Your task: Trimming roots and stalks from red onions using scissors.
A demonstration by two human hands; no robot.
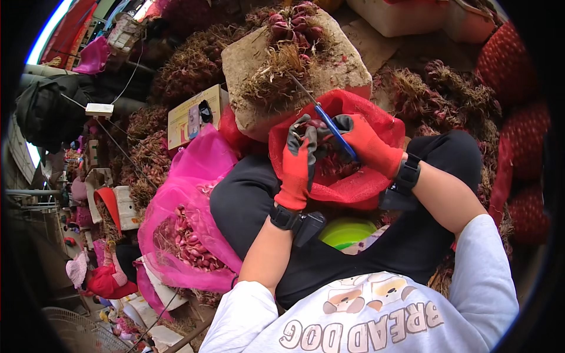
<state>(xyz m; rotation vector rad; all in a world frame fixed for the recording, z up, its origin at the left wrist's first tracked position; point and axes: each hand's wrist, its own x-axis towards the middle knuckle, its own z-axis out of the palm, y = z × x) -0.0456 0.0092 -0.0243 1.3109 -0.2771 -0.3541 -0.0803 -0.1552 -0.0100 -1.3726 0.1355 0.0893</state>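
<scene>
My left hand [298,165], in a red and grey work glove, grips a red onion-like bulb [314,124], probably a shallot, mostly hidden by the fingers. My gloved right hand [371,142] holds a blue-handled knife [331,125], its thin blade slanting up and left. Both hands are over a red mesh bag [386,117] that gapes between my knees, with more bulbs [333,167] inside. Just beyond stands a worn foam block [251,57]. On it lie dry roots and stalks [273,86] and a bunch of red bulbs [298,26].
A pink mesh bag [194,163] holding small bulbs [192,240] leans by my left knee. Bunched bulbs [437,95] are heaped at right, near full red sacks [507,66]. A green basin [346,233] sits below my hands. A person in red [110,278] is at far left.
</scene>
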